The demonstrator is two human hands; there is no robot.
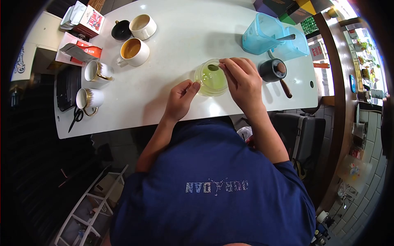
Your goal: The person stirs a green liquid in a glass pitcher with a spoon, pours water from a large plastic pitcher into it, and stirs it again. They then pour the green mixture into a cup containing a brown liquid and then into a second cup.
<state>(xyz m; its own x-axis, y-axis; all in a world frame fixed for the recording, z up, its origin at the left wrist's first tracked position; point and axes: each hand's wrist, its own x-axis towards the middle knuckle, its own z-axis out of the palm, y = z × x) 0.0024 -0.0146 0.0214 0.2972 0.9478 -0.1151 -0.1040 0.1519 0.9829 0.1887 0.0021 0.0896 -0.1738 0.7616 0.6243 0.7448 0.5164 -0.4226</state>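
Observation:
A clear glass bowl (pixel 211 91) with light green liquid in it stands near the front edge of the white table. My left hand (pixel 180 99) is closed, its thumb and forefinger pinched at the bowl's left rim. Above the right side of the bowl, my right hand (pixel 245 82) grips a spoon (pixel 213 67), whose tip looks dark green over the liquid. Most of the spoon's handle is hidden by my fingers. Just right of that hand stands a dark pot (pixel 271 70) with a brown wooden handle.
Two light blue plastic containers (pixel 258 35) stand at the back right, a spoon handle across them. At the left are white cups (pixel 138 53), a small black bowl (pixel 121 30), gold-patterned mugs (pixel 95 71), black scissors (pixel 76 118) and a red-and-white box (pixel 91 20).

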